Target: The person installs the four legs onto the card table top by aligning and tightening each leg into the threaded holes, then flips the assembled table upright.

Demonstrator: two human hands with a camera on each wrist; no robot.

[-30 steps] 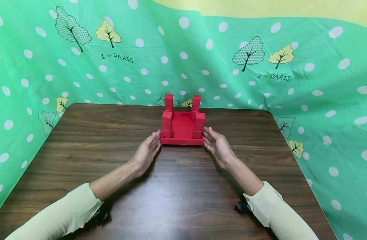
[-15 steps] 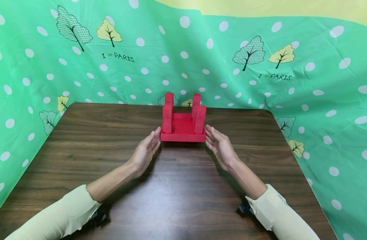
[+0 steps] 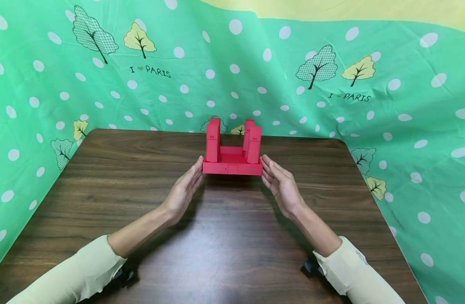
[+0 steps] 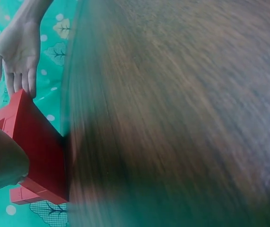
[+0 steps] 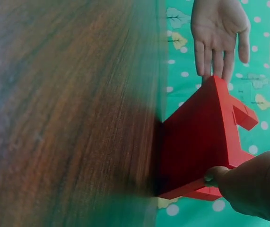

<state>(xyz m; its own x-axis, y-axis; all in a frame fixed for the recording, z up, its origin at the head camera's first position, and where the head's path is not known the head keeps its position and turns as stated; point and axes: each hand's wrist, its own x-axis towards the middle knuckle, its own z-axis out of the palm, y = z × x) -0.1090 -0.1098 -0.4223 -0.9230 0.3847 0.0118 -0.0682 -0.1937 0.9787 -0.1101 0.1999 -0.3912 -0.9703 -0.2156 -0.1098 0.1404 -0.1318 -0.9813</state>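
Observation:
A red block structure [image 3: 232, 169], a flat base with an upright post at each corner like an upturned little table, sits between the two hands in the head view. Its near edge is raised off the table and it tilts back on its far edge; both wrist views show the underside. Straight fingers of the left hand [image 3: 180, 194] press its left side. Against its right side lies the right hand [image 3: 283, 190], fingers also straight. The right hand [image 4: 19, 52] shows at the top of the left wrist view, and the left hand [image 5: 217, 35] at the top of the right wrist view.
The dark wood-grain table [image 3: 232, 245] stretches in front of the structure. Close behind the table's far edge hangs a green cloth [image 3: 202, 46] with white dots and printed trees. A black device [image 3: 126, 276] sits under the left sleeve.
The structure's near edge has risen, tipping the whole piece backward. Both hands have moved up slightly with it, keeping to its sides.

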